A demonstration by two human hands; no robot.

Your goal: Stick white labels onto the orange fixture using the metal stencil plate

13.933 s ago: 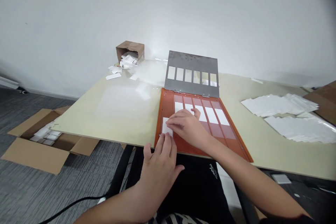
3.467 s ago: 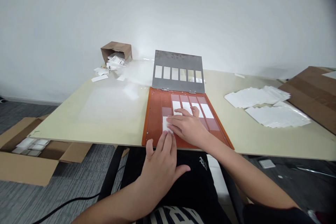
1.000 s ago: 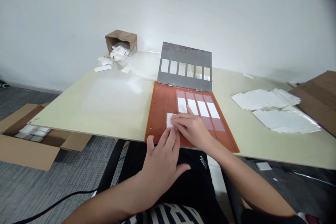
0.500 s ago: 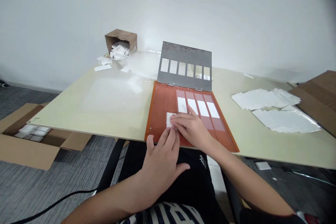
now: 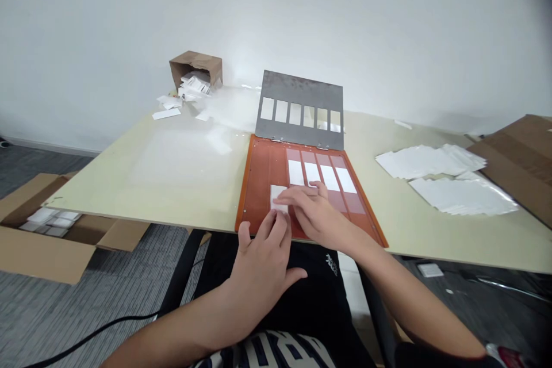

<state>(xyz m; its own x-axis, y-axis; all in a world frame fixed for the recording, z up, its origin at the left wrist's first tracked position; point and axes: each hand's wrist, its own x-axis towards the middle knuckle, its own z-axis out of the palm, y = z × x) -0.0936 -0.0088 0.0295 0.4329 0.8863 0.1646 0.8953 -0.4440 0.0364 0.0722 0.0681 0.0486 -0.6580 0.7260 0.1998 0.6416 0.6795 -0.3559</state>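
Note:
A small white card (image 5: 278, 191) lies on an orange-brown board (image 5: 259, 167) with strip-shaped lanes. My left hand (image 5: 263, 264) reaches to the card's near edge with its fingertips, its thumb spread wide and its fingers apart. Over the card's right part, my right hand (image 5: 317, 210) has its fingers stretched out, touching or nearly touching the surface; its thumb is hidden. Several white cards (image 5: 295, 172) sit in a row across the pinkish lanes to the right. Hinged to the board's far edge, a grey plate (image 5: 302, 83) with several rectangular windows stands raised.
A small cardboard box (image 5: 196, 60) of white cards lies at the back left, with loose pieces beside it. Stacks of white sheets (image 5: 431, 162) lie on the right, before a larger cardboard box (image 5: 517, 167). Below the table's left edge stands an open carton (image 5: 47, 259).
My right hand's fingers have shifted slightly and lifted off part of the card, showing more of it. My left hand stays nearly in place. The view has moved a little.

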